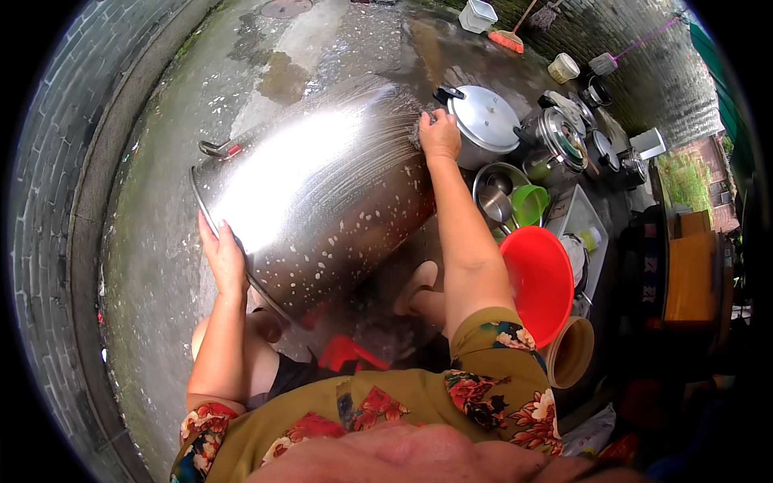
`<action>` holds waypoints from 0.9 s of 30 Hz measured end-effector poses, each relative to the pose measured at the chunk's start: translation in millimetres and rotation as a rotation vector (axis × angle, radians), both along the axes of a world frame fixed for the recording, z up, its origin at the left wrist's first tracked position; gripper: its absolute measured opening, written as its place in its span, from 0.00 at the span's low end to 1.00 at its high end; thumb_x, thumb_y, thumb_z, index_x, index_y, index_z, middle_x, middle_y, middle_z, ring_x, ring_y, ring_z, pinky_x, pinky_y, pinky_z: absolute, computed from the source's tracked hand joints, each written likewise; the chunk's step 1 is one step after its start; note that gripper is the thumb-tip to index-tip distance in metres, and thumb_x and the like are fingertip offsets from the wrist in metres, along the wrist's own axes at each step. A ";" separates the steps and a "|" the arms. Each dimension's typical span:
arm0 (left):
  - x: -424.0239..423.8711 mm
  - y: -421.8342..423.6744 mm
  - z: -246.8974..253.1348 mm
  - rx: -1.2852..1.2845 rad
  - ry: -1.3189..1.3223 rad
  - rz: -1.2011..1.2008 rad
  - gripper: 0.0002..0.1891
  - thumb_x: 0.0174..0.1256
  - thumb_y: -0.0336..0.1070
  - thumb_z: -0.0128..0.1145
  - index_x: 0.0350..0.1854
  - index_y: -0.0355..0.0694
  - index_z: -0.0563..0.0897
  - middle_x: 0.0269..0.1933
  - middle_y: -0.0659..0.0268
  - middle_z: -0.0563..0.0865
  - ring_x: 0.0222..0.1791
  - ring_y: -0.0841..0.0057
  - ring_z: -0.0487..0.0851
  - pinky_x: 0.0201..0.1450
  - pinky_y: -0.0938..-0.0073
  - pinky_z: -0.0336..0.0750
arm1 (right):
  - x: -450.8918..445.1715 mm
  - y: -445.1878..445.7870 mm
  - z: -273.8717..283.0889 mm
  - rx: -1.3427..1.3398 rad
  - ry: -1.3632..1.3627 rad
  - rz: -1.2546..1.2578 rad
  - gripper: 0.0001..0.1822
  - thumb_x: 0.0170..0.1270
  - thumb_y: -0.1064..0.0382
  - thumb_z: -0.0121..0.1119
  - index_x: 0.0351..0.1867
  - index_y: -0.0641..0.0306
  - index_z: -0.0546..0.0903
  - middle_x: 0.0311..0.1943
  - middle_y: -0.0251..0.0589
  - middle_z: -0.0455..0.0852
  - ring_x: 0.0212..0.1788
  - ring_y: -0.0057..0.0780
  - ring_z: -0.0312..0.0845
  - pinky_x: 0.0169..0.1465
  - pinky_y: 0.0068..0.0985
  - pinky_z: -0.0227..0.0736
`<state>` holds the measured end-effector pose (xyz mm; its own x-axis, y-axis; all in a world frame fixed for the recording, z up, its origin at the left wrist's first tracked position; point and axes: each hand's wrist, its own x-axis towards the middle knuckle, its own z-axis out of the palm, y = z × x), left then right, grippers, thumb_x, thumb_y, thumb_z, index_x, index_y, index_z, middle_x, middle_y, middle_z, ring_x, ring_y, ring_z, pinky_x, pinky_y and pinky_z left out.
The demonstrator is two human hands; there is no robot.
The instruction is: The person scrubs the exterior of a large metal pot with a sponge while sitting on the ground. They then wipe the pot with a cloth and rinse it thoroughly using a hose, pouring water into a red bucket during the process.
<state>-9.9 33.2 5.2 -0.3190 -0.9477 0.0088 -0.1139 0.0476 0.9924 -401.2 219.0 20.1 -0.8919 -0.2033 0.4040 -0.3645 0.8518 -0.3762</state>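
Note:
A large stainless steel stockpot [338,181] lies on its side before me, its rim at the lower left and its base end at the upper right. Soapy streaks and foam spots cover its wall. My left hand [224,256] holds the pot's rim, with fingers outside and thumb at the edge. My right hand [440,134] grips a grey scouring pad [415,134] against the wall near the base end. A loop handle [218,149] with a red mark stands out near the rim.
A lidded pressure cooker [486,118] stands close to my right hand. More pots [552,142], a green plastic cup [529,204], a red basin [539,284], a white plastic crate [595,259] and a tan bucket [570,353] line the right. A broom [506,40] leans farther back; a brick wall [45,253] curves along the left.

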 end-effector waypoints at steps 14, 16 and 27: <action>-40.8 -49.6 0.9 0.100 0.074 0.045 0.31 0.72 0.29 0.47 0.76 0.37 0.53 0.52 0.59 0.82 0.38 0.79 0.80 0.39 0.78 0.76 | 62.0 6.1 -48.5 -0.118 -0.004 0.259 0.15 0.63 0.48 0.56 0.38 0.57 0.75 0.39 0.49 0.81 0.38 0.55 0.80 0.41 0.50 0.75; -45.9 -41.9 14.8 0.172 -0.040 0.030 0.32 0.72 0.28 0.47 0.76 0.37 0.52 0.55 0.57 0.81 0.43 0.76 0.82 0.44 0.76 0.77 | 28.5 32.9 -68.8 -0.113 -0.118 0.071 0.15 0.63 0.49 0.55 0.38 0.59 0.76 0.38 0.51 0.82 0.39 0.56 0.80 0.41 0.50 0.74; -44.9 -19.8 32.9 0.383 0.349 -0.105 0.34 0.68 0.29 0.50 0.74 0.39 0.53 0.58 0.54 0.78 0.53 0.65 0.80 0.55 0.67 0.77 | 159.6 -93.7 16.5 -0.173 0.228 0.968 0.11 0.54 0.53 0.67 0.37 0.49 0.86 0.40 0.28 0.82 0.44 0.31 0.77 0.46 0.34 0.68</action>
<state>-54.7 13.4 38.2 -0.4526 -0.8668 -0.2092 0.2121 -0.3325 0.9189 -241.6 125.3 36.6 -0.2727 -0.7215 0.6365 -0.9488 0.0922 -0.3020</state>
